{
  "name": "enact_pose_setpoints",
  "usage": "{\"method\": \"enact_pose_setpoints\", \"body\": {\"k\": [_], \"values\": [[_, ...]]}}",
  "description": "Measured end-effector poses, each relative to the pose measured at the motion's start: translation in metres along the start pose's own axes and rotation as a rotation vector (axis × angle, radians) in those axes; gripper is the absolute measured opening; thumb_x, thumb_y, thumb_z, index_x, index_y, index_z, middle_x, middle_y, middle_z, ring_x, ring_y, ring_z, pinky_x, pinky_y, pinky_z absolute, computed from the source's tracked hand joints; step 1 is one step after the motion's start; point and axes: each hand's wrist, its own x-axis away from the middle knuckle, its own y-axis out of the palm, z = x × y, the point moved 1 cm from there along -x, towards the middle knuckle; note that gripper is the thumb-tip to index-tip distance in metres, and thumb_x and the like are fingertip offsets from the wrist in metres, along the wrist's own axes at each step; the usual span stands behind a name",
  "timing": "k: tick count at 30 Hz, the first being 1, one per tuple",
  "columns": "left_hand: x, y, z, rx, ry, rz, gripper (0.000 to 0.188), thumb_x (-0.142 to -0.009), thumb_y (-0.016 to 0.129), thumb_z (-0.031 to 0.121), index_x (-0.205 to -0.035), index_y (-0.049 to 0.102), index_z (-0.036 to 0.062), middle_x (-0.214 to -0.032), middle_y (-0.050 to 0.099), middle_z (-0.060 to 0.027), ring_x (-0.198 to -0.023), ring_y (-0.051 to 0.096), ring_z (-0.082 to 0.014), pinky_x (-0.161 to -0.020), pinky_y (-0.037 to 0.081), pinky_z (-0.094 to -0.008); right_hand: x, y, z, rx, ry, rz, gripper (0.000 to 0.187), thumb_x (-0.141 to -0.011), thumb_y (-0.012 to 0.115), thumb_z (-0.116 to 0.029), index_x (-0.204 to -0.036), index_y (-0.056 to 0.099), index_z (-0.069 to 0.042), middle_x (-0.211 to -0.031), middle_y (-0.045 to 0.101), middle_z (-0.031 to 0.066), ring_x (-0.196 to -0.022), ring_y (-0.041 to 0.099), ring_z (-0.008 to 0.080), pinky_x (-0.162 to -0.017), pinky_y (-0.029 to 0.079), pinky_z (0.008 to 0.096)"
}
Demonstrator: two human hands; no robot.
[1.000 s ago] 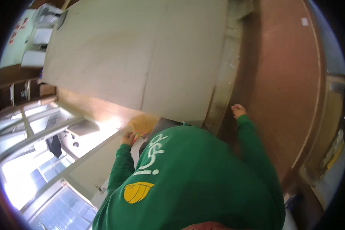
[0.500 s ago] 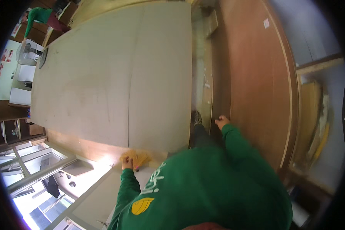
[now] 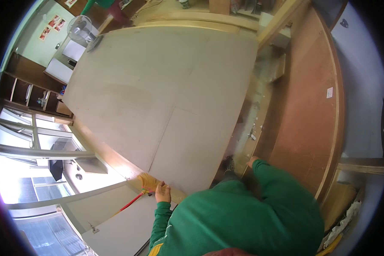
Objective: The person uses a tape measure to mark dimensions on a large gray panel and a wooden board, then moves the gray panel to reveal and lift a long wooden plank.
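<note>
Head view: broom (image 3: 149, 182) beside left hand (image 3: 162, 193); right hand (image 3: 252, 161) apart.

A broad grey bench (image 3: 153, 98) fills the middle, a seam running across its near part. To its right a narrow strip of floor (image 3: 242, 135) shows pale scraps, then comes a long reddish-brown panel (image 3: 307, 115) with a light edge, and beyond that a bluish-white wall (image 3: 365, 81). Timber lengths (image 3: 187, 17) lie past the bench's far end. At the upper left, a pale green wall (image 3: 32, 38) carries red-and-white papers (image 3: 51, 26), above dark brown shelves (image 3: 37, 94). Strong daylight enters through the pale-framed windows (image 3: 51, 190) at left, washing out the glass and brightening the ledge (image 3: 96, 138).
</note>
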Motion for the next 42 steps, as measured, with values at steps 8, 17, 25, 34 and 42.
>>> {"method": "enact_pose_setpoints", "body": {"k": [8, 17, 25, 34, 42], "values": [[0.054, 0.006, -0.054, 0.058, -0.204, -0.115, 0.041, -0.084, 0.062, 0.025, -0.115, 0.058, -0.0018, -0.105, 0.064, -0.018, -0.096, 0.062, -0.0284, -0.084, 0.047, -0.0378, 0.007, -0.084, -0.019, -0.083, -0.011, 0.112, 0.055, -0.08, 0.066, -0.038, -0.115, 0.058, 0.003, -0.12, 0.058, 0.0231, -0.11, 0.056, 0.0365, -0.095, 0.044, 0.0415], [0.112, 0.087, 0.01, -0.064, -0.553, -0.259, 0.04, -0.085, 0.061, 0.027, -0.113, 0.06, -0.0016, -0.103, 0.065, -0.0174, -0.094, 0.063, -0.0271, -0.083, 0.048, -0.0368, -0.132, -0.16, -0.018, 0.017, -0.062, -0.005, 0.051, -0.078, 0.068, -0.035, -0.114, 0.059, 0.002, -0.119, 0.059, 0.02, -0.112, 0.056, 0.0331, -0.098, 0.043, 0.0386], [0.11, 0.113, 0.089, -0.037, -0.677, -0.202, 0.04, -0.086, 0.061, 0.03, -0.11, 0.061, -0.0015, -0.101, 0.066, -0.0169, -0.093, 0.063, -0.0259, -0.082, 0.049, -0.0359, -0.196, -0.244, -0.04, 0.121, -0.166, -0.021, 0.048, -0.081, 0.066, -0.035, -0.111, 0.06, 0.002, -0.118, 0.06, 0.0205, -0.11, 0.056, 0.0343, -0.097, 0.043, 0.0396], [0.038, 0.127, 0.117, 0.053, -0.524, -0.093, 0.04, -0.087, 0.06, 0.032, -0.108, 0.063, -0.0013, -0.099, 0.067, -0.0162, -0.091, 0.064, -0.0246, -0.081, 0.049, -0.0349, -0.26, -0.245, 0.046, 0.487, -0.315, 0.004, 0.05, -0.081, 0.063, -0.038, -0.116, 0.06, -0.001, -0.117, 0.061, 0.0186, -0.11, 0.057, 0.0341, -0.096, 0.044, 0.0405], [-0.048, 0.159, 0.106, 0.147, -0.41, 0.102, 0.035, -0.084, 0.064, 0.024, -0.109, 0.062, -0.0011, -0.097, 0.068, -0.0138, -0.089, 0.065, -0.0208, -0.082, 0.05, -0.0325, -0.148, -0.362, -0.018, 0.016, -0.152, 0.034, 0.046, -0.081, 0.065, -0.035, -0.112, 0.061, -0.001, -0.115, 0.061, 0.0191, -0.108, 0.057, 0.0338, -0.093, 0.045, 0.0405]]}}
